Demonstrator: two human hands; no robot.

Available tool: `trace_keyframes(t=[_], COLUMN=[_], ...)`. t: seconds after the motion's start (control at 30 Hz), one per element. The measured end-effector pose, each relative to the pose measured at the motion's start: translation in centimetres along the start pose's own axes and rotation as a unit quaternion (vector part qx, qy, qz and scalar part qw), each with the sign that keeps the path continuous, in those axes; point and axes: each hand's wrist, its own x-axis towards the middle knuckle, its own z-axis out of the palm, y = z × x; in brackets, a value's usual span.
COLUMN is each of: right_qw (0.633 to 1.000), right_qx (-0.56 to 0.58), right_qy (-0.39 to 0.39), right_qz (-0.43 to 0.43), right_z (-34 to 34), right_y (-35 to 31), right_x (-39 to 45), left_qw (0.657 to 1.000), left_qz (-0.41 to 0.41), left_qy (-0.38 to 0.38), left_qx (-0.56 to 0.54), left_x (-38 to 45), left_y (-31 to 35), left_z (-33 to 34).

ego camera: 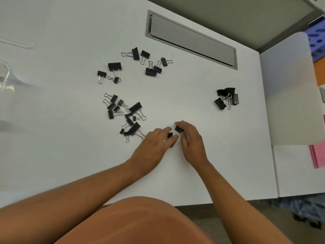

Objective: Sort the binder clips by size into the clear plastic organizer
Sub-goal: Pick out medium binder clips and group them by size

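Nearest you, at about 6 o'clock on the white desk (70,155), your two hands meet fingertip to fingertip. Your left hand (154,147) has its fingers curled over a small black clip (170,135), with another dark clip (174,143) showing under the thumb; how tightly it grasps them you cannot tell from here. Your right hand (190,138) pinches a small clip (179,129) between thumb and forefinger, the clip sitting at the very fingertips, its black body angled toward 10 o'clock.

Just beyond your left hand, toward 9 o'clock, lies a mixed pile of clips (125,116), the largest with long axes running from 7 to 1 o'clock and wire handles trailing toward 5 o'clock. At 3 o'clock, well apart, sits a tight cluster of medium clips (226,98), handles tangled in the middle.

Farther out, near 11 to 12 o'clock, a loose scatter of clips (140,65) points every way. Behind it is a grey cable hatch (191,40). At the far left edge, the clear plastic organizer (5,76) is only partly in view.
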Motion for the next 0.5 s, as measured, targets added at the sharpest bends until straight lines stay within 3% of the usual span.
trace_keyframes(t=[0.07,0.2,0.27,0.33,0.4,0.5], right_qw=[0.997,0.983,0.990,1.000,0.996,0.984], right_qx=[0.071,0.139,0.093,0.016,-0.076,-0.144], right_qy=[0.001,0.079,0.073,0.013,-0.036,-0.044], right_qz=[0.038,0.090,0.071,0.022,-0.043,-0.093], right_z=[0.5,1.4,1.7,2.2,3.0,3.9], right_y=[-0.7,-1.7,-2.0,-2.1,-1.7,-0.7], right_x=[-1.7,-3.1,-3.4,-3.5,-3.2,-2.7], left_qw=[0.999,0.995,0.994,0.994,0.996,0.994], left_qz=[-0.024,-0.025,-0.035,-0.027,0.002,0.003], left_qy=[-0.002,0.001,0.016,0.035,0.070,0.105], left_qx=[-0.041,-0.092,-0.105,-0.096,-0.061,-0.034], left_x=[-0.4,-1.5,-2.0,-2.3,-2.6,-3.7], left_y=[-0.1,-0.2,0.0,0.4,0.9,1.2], left_z=[0.0,-0.6,-1.0,-1.7,-2.2,-2.4])
